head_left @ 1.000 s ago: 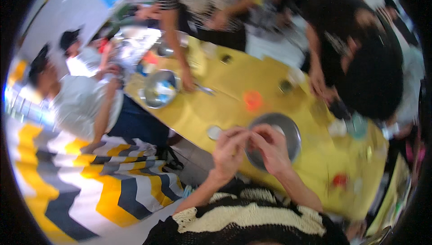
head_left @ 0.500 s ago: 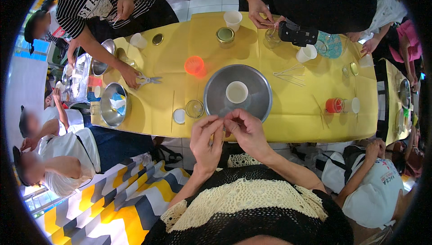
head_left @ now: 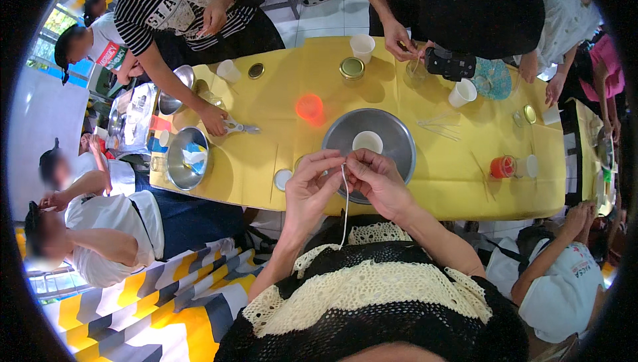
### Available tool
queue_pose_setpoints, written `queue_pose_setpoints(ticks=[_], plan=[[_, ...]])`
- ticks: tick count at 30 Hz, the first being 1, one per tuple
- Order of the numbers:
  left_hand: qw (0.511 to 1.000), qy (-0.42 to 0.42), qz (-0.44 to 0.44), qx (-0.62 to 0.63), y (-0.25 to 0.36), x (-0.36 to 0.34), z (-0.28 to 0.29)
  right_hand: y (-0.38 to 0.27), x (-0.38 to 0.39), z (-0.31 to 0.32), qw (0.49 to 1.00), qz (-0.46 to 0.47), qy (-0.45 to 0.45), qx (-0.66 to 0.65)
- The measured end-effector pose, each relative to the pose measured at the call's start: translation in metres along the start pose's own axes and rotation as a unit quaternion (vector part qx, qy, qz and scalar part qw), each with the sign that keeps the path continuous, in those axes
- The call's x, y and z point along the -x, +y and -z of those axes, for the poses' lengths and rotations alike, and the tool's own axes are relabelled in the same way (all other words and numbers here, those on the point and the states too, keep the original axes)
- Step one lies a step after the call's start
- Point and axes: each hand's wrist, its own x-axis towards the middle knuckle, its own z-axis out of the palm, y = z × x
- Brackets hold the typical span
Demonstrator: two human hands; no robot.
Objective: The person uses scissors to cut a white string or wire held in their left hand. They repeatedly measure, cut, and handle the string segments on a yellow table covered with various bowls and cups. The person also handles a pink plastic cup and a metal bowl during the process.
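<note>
My left hand (head_left: pixel 309 189) and my right hand (head_left: pixel 377 186) meet fingertip to fingertip, pinching a thin white string (head_left: pixel 344 216) that dangles down in front of my black-and-cream knit top. Just beyond them is a wide steel bowl (head_left: pixel 395 133) with a white cup (head_left: pixel 367 141) inside. Left of my fingers lie a round white lid (head_left: pixel 282 180) and a glass jar, mostly hidden. An orange plastic cup (head_left: pixel 309 107) stands farther up the yellow table (head_left: pixel 249 156).
Across the table, one person's hand (head_left: pixel 214 120) rests by scissors (head_left: pixel 242 127); another's hands (head_left: pixel 404 46) work above a jar. Steel bowls (head_left: pixel 187 175), paper cups (head_left: pixel 462 93), lids, thin sticks and a red jar (head_left: pixel 502 167) are around. People sit left and right; chevron cloth (head_left: pixel 139 305) lies lower left.
A white string now shows hanging from my pinched fingertips. My hands sit slightly higher and to the right in the picture, and the view has shifted so the table appears lower.
</note>
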Motion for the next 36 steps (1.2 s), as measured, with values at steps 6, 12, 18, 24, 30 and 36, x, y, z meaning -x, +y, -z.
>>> queue_pose_setpoints(ticks=[6, 12, 18, 24, 30, 36], plan=[[0.974, 0.038, -0.108, -0.195, 0.008, -0.003, -0.001, -0.004, 0.001, -0.008, 1.000, -0.010, -0.013, -0.021], [0.974, 0.049, -0.131, -0.181, 0.017, -0.003, -0.007, -0.011, 0.004, -0.012, 0.997, -0.021, -0.035, -0.062], [0.996, 0.058, -0.039, 0.052, 0.024, -0.010, -0.007, -0.028, 0.007, -0.030, 0.996, -0.025, -0.060, -0.055], [0.994, 0.058, -0.090, 0.036, 0.030, -0.017, -0.011, -0.033, 0.005, -0.036, 0.996, -0.017, -0.067, -0.057], [0.989, 0.074, -0.110, 0.060, 0.026, -0.020, -0.015, -0.033, 0.005, -0.043, 0.998, 0.048, -0.046, -0.001], [0.980, 0.097, -0.083, 0.153, 0.027, -0.021, -0.021, -0.035, 0.013, -0.056, 0.948, 0.231, 0.000, 0.220]])
